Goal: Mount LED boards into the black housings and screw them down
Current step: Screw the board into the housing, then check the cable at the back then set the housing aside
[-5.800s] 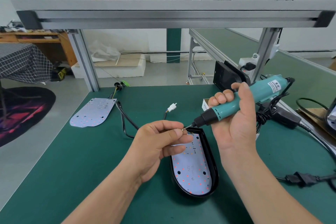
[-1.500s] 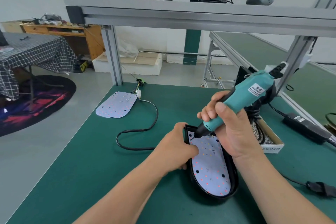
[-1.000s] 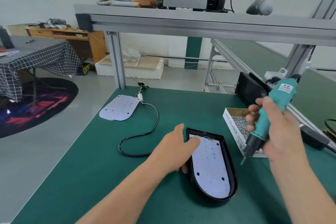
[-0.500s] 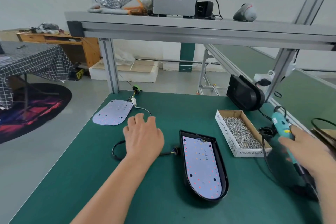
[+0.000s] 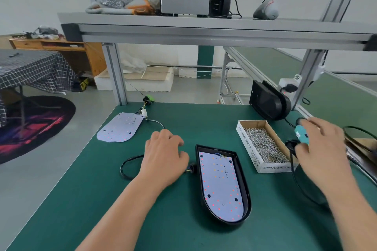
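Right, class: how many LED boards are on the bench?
2: the loose board at far left; the mounted board inside the central black housing. The rear housing could hide another.

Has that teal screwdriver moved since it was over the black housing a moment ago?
Yes. The teal screwdriver went right, past the screw box, and is now on the box's right side, at the right hand.

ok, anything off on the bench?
Nothing stands out. LED board sits flat inside the black housing, screw box is upright with no spill, spare board lies flat. Only the second housing stands on edge by the frame post.
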Demonstrator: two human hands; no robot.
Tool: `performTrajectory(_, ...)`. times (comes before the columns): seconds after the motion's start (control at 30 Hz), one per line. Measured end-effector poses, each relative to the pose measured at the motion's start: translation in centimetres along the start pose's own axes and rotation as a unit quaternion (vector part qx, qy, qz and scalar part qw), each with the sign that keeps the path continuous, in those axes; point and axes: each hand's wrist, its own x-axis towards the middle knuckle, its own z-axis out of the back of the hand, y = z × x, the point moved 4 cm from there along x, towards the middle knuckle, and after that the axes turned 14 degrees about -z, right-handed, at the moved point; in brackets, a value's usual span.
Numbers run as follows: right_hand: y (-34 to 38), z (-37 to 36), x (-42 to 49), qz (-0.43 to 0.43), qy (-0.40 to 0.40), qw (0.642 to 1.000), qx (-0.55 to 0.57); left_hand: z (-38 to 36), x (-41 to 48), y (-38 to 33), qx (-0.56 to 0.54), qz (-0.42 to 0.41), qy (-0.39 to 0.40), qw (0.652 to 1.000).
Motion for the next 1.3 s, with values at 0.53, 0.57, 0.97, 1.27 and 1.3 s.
performTrajectory(0.53,7.6,-5.0,-6.5,0.127,0.327,0.935,-0.047,-1.1,-0.5,-0.6,-0.095,-0.063,0.134,0.984)
performTrajectory(0.57,7.7,-5.0,-6.4,0.106,0.332,0.937,-0.010,-1.3,-0.4,-0.6,-0.103,-0.056,0.119,0.986)
performTrajectory(0.97,9.7,-1.7,-6.5,0.204,0.043,0.927,0.311,-2.5,0.3,-0.9,-0.293,-0.046,-0.027,0.955)
performTrajectory(1.27,10.6,-0.6,-9.1,0.427,0.040,0.872,0.238,-2.5,0.8,-0.3,-0.437,-0.073,0.006,0.896)
performTrajectory(1.3,10.5,-0.5,-9.2,0.438,0.079,0.867,0.223,-2.4,0.7,-0.3,-0.453,-0.069,0.021,0.889)
